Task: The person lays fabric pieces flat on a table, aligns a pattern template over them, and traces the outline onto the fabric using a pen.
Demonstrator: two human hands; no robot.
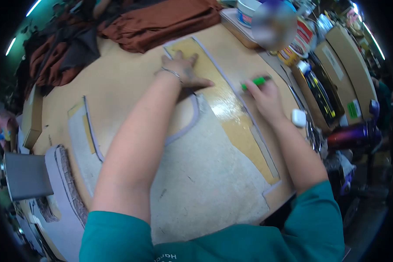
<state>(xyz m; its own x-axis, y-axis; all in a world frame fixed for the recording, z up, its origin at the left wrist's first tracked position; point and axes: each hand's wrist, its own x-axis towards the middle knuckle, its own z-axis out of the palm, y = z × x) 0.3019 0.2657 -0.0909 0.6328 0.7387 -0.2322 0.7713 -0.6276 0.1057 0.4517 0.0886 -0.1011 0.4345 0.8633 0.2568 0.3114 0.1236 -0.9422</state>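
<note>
Fingers of the left hand (183,72) are spread apart, palm down, over the upper part of a shiny yellow template (222,98). Thumb and fingers of the right hand (266,100) are clamped on a green pen (256,82), held just beside the template's right edge; whether its tip touches anything is too blurred to tell. The template lies slanting on the desk (133,78), next to a broad pale grey panel (201,174). Folded brown fabric (161,26) rests beyond the left hand, and a small white case (298,118) sits near the right wrist.
</note>
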